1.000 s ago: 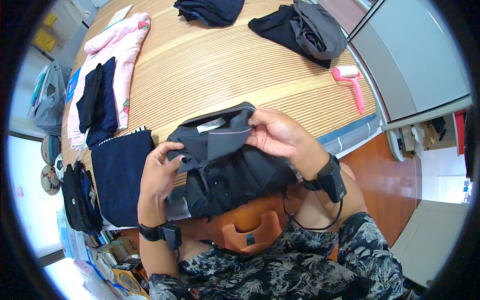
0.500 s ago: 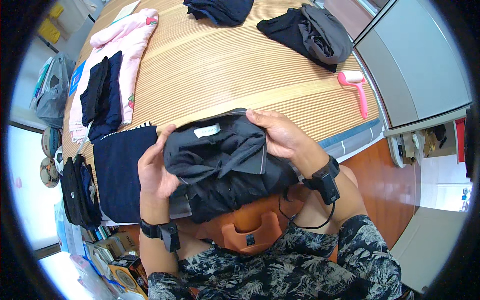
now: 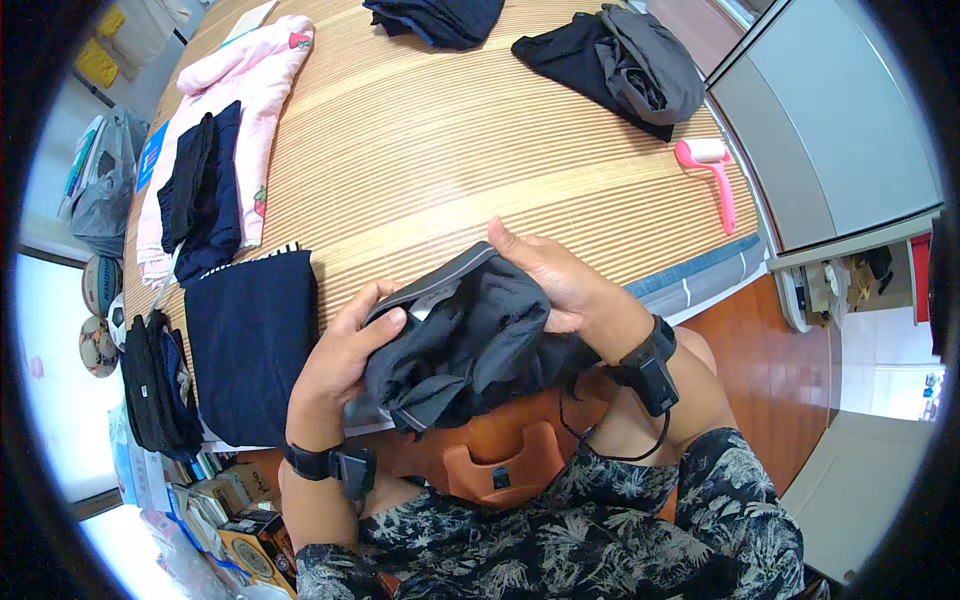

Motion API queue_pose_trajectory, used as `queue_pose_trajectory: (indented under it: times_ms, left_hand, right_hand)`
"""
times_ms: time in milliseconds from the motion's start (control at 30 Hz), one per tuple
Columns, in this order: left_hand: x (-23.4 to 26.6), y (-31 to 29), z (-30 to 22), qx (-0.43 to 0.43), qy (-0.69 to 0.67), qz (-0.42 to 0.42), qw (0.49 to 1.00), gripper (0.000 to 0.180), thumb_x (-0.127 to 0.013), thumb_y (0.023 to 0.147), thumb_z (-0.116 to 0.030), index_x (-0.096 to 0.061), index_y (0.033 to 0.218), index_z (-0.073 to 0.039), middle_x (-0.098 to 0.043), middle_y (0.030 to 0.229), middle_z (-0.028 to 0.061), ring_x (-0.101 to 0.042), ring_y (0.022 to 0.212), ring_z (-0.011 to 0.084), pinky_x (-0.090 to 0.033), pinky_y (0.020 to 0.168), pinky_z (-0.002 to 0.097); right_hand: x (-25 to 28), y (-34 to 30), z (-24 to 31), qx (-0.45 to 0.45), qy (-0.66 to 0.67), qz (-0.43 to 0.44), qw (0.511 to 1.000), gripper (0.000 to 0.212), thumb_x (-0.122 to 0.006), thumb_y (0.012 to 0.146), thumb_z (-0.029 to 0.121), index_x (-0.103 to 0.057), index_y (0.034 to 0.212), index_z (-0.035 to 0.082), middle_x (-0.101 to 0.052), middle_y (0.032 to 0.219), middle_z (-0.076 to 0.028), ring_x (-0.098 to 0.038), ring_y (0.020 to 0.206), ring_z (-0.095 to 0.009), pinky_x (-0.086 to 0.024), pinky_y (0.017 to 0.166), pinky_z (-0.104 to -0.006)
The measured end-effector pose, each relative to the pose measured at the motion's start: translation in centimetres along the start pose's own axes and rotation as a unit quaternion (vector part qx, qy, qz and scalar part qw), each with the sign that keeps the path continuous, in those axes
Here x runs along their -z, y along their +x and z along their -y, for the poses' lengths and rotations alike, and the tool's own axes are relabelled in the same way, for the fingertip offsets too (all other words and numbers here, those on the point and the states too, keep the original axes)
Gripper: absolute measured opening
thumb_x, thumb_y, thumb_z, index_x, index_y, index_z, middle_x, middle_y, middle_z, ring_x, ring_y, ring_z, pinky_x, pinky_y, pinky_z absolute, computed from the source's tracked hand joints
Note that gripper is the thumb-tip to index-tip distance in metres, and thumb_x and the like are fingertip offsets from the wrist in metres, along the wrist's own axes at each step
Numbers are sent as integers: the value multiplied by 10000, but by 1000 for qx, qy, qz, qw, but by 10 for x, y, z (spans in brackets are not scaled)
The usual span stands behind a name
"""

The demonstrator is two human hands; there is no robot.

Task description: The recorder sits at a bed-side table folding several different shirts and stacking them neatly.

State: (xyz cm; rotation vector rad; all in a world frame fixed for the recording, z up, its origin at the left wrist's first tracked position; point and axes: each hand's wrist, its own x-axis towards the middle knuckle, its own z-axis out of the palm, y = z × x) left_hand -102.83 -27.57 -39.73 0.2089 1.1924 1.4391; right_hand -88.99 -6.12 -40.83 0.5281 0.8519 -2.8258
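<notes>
Dark grey pants (image 3: 465,335) are held up in front of me, bunched, with the waistband slanting up to the right and a small white label partly showing inside. My left hand (image 3: 345,350) is closed on the left end of the waistband, thumb on top. At the other end, my right hand (image 3: 565,285) grips the fabric; its thumb sticks up and its fingers are partly hidden by the cloth. The lower part of the pants hangs toward my lap. Just left of my left hand lies a folded navy garment (image 3: 250,345) with a striped edge.
On the striped bed mat (image 3: 400,150) lie a pink strawberry-print blanket (image 3: 275,90) with dark clothes on it, a navy folded pile (image 3: 440,20), a black-and-grey clothes pile (image 3: 650,70) and a pink lint roller (image 3: 715,175). More black clothes (image 3: 155,385) sit at the left edge.
The waistband, spread wide before, is now narrower and tilted. My left hand has moved right, toward my right hand, and its thumb has come over the waistband.
</notes>
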Motion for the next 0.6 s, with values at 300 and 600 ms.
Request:
queue_pose_trajectory:
  times_ms: [300, 600]
  left_hand:
    - [18, -5, 2, -76, -108, 47, 990, 435, -497, 969, -280, -549, 1160, 107, -632, 1134, 189, -634, 1011, 258, -498, 907, 373]
    - [-13, -15, -11, -129, 449, -20, 884, 831, -667, 823, -536, -279, 1409, -91, -629, 1068, 117, -567, 992, 159, -434, 925, 312]
  right_hand:
    - [5, -13, 20, 15, -162, 112, 980, 443, -604, 927, 311, -570, 1119, -87, -670, 1028, -147, -659, 885, -172, -529, 827, -286]
    - [26, 5, 7, 62, 19, 45, 997, 414, -506, 978, 317, -581, 1100, -72, -679, 1002, -149, -670, 850, -210, -541, 813, -332]
